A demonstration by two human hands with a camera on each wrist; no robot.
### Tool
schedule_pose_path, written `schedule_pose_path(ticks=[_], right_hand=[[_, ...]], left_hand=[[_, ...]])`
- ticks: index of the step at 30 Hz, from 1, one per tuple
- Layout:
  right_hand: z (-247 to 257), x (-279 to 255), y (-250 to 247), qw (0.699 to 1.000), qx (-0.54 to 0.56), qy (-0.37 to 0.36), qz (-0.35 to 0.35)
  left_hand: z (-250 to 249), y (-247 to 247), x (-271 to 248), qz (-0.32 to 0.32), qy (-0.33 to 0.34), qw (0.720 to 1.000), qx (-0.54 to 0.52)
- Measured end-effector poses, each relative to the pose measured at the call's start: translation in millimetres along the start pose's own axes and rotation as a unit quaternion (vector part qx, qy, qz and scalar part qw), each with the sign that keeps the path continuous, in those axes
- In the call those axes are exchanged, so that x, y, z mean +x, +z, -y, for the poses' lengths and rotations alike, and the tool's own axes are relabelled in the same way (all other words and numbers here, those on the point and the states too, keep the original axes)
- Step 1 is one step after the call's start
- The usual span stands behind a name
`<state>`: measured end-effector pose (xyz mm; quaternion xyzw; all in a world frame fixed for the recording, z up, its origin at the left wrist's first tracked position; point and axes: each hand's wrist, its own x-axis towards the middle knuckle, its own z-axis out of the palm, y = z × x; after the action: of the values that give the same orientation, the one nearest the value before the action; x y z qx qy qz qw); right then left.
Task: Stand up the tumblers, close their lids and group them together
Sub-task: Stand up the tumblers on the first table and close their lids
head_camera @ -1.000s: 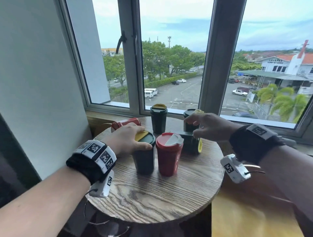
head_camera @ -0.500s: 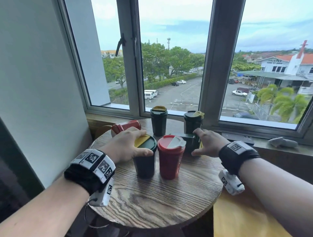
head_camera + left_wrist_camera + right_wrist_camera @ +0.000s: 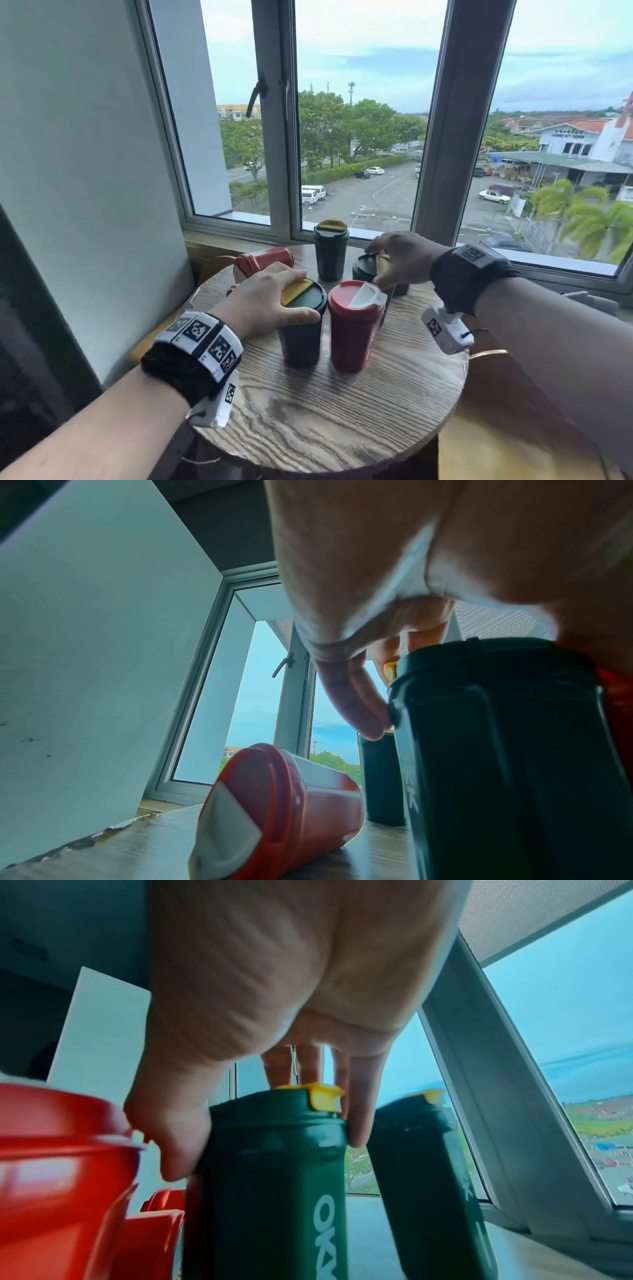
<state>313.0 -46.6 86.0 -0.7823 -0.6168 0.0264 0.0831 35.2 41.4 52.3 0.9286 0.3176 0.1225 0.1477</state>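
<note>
Beside the window, the round wooden bench (image 3: 342, 421) holds a left hand (image 3: 263, 301) gripping one upright dark green tumbler (image 3: 301, 329) and a right hand (image 3: 400, 257) gripping another green tumbler (image 3: 270, 1177), bare wood near its front edge.

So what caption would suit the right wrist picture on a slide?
Right hand grips a green tumbler by its lid, beside a red tumbler.

Round wooden table (image 3: 342, 428), lower centre. Upright: green tumbler (image 3: 301, 325) gripped at the lid by left hand (image 3: 263, 301); red tumbler (image 3: 354, 329) beside it; green tumbler at rear (image 3: 330, 251). Right hand (image 3: 400, 257) grips another green tumbler (image 3: 364, 269). Red tumbler on its side (image 3: 263, 262), rear left.
</note>
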Motion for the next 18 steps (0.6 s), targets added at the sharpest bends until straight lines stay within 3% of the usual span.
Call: schedule_pose_path(ticks=[5,9,12,15,18], right_hand=[[12,12,-11,0.998,-0.035,-0.004,0.048],[10,14,-16,0.997,-0.047,0.005,0.065],[8,14,-16,0.998,-0.030,0.004,0.063],[8,15,-17,0.998,-0.015,0.001,0.063],[9,15,-19,0.998,-0.013,0.001,0.064]], left_hand=[[3,-3,-6,-0.013,0.013,1.000,0.006],[23,-23,-6,-0.085,-0.013,0.994,-0.067],[50,-30,-1,-0.135,-0.062,0.988,-0.047],[79,-18,7,-0.089,-0.126,0.988,0.016],[91,-2,11,-0.020,-0.149,0.987,0.050]])
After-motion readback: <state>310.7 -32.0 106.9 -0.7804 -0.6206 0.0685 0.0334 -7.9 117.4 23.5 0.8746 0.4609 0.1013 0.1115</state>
